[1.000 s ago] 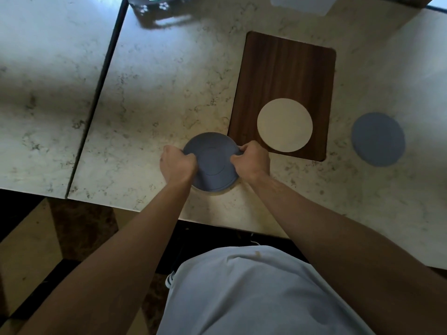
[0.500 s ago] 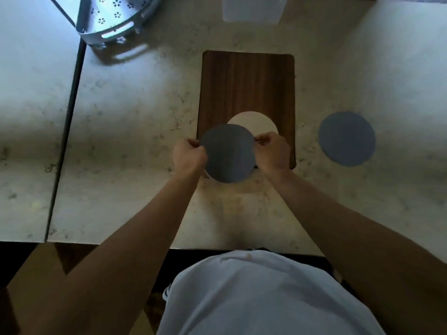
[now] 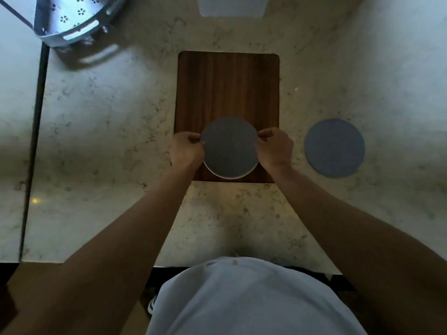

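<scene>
A round grey-blue disc lies over a cream disc, of which only a thin lower rim shows. Both are on the near end of a dark wooden board. My left hand pinches the grey disc's left edge. My right hand pinches its right edge. A second grey-blue disc lies flat on the marble counter to the right of the board.
A perforated metal basket stands at the far left of the counter. A pale rectangular object sits at the far edge behind the board. A dark seam splits the counter on the left.
Both hands carried the grey disc from the counter left of the board onto the board, and it now covers the cream disc almost fully.
</scene>
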Available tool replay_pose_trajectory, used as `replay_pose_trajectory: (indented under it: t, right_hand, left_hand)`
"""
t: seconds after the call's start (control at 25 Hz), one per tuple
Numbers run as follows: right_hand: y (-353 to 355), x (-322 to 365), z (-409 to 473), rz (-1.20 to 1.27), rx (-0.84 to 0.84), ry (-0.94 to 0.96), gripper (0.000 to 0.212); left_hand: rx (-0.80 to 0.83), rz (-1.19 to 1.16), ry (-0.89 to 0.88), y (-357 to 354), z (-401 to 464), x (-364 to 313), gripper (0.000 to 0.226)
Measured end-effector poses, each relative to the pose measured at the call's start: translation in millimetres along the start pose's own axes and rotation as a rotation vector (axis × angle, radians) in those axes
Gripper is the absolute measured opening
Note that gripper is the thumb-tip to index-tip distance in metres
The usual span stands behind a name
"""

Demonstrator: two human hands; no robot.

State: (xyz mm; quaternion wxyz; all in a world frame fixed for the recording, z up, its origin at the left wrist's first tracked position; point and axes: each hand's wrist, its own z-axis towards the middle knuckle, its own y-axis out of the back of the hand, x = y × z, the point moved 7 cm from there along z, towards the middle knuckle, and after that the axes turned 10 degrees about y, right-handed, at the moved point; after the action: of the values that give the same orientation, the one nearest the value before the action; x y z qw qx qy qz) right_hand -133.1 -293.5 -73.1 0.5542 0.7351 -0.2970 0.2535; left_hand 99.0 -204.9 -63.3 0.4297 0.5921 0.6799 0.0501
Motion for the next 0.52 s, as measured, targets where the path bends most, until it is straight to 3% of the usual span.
replay_pose_trajectory:
  t: [0.2,0.52]
  right_hand:
    - [-1,-3,2,-0.043,-0.026,0.023,0.017]
    - [-4,0,1,-0.157,0.059,0.071,0.022]
  left_hand:
    - [-0.009,0.069,-0.089,-7,3,3,0.015]
    - [-0.051,0.199,-0.143,-12,6,4,0.027]
